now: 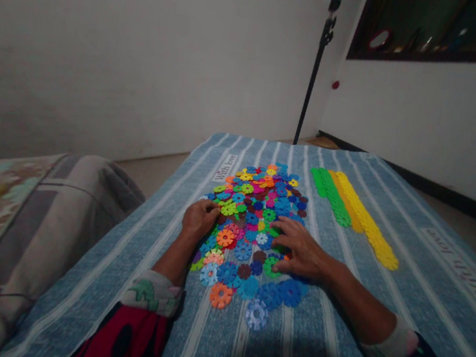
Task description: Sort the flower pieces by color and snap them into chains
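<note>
Two printed labels can be read on the striped blue cloth [116, 256] covering the surface [396, 218]. Each says "With love" in dark letters on a pale panel. The far-left label [225, 168] stands beside the upper part of the pile and runs lengthwise along the cloth; the right-hand label [458, 265] lies near the right edge and appears upside down from the wearer's side. No brand or lettering can be made out on the discs.

The pile of notched, flower-shaped discs [243, 251] spreads down the middle of the surface, mixed in blue, orange, green, yellow, pink, red, brown and purple. At its near end, an orange disc [220, 296] and a pale blue disc [256, 315] lie on the cloth. To the right, well apart from the pile, overlapping discs form long strips: green strips [336, 201], an orange-yellow strip [351, 209] and a longer yellow strip [374, 236].

The left hand [201, 217] is at the pile's left edge, its grip curled with thumb and fingers close together; whether a disc is pinched there cannot be told. The right hand [301, 249] is at the right side of the pile, its grip loose, fingers spread and thumb apart, near a green disc [270, 265].
</note>
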`<state>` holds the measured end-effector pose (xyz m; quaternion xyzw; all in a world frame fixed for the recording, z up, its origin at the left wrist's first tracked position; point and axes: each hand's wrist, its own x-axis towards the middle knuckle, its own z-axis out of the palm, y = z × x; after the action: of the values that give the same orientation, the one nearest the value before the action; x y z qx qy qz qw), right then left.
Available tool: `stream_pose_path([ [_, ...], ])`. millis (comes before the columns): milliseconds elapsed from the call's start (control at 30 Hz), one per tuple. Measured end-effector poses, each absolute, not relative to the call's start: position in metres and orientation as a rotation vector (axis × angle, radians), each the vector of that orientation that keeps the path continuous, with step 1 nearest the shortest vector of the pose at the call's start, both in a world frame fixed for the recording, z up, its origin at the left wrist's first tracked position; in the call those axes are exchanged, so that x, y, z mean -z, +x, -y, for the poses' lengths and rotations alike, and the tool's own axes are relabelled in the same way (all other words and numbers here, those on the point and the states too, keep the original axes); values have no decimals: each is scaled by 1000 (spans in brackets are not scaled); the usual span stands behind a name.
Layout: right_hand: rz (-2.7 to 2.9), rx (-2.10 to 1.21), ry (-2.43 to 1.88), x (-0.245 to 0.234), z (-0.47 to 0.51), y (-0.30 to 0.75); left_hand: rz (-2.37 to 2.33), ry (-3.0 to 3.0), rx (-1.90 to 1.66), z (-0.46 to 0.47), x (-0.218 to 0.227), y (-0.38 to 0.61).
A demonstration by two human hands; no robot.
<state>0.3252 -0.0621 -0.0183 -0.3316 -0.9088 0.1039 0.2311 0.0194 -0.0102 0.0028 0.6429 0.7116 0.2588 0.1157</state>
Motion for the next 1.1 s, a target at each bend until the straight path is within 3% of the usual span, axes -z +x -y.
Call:
stream_pose_path([
  [667, 2554, -364, -875, 11, 65, 311, -2070, 1945, -815, 2, -3, 11],
  [967, 2218, -568, -929, 5, 52, 317, -2062, 1929, -822, 1, -4, 6],
  [1100, 2032, -451, -1045, -7, 28, 372, -2067, 1927, -809, -1, -5, 5],
])
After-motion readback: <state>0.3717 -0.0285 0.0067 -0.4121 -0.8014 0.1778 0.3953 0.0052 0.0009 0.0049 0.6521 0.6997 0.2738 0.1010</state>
